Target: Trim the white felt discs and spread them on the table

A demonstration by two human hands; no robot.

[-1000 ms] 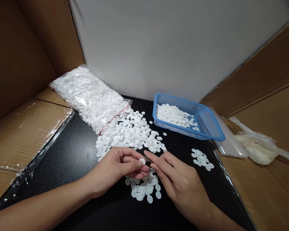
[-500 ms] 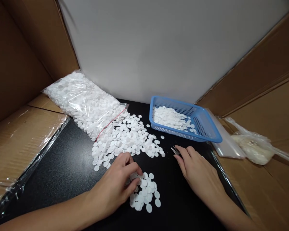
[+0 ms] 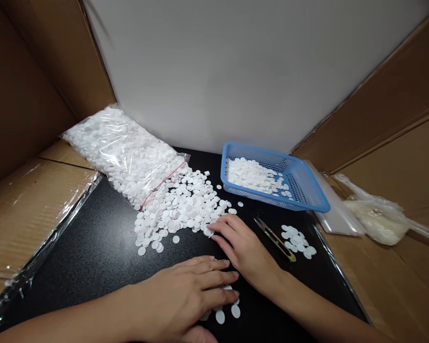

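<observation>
My left hand (image 3: 196,290) lies palm down with its fingers stretched out over a small group of round white discs (image 3: 220,316), hiding most of them. My right hand (image 3: 241,243) reaches to the near right edge of a large loose heap of white discs (image 3: 189,202). Its fingertips touch a few discs there, with the fingers and thumb slightly apart. A pair of thread snips (image 3: 276,239) rests on the black table (image 3: 93,238), just right of my right hand. Another small group of discs (image 3: 297,240) lies right of the snips.
A clear bag of discs (image 3: 121,147) with a red seal line lies at the left, its mouth toward the heap. A blue basket (image 3: 275,199) holding more discs stands at the back right. Beyond it are a flat plastic bag (image 3: 338,216) and a knotted bag (image 3: 377,224). Cardboard walls flank both sides.
My right hand has moved left from the snips to the large heap, exposing the snips and the right-hand group of discs. My left hand has gone from curled to flat over the small group.
</observation>
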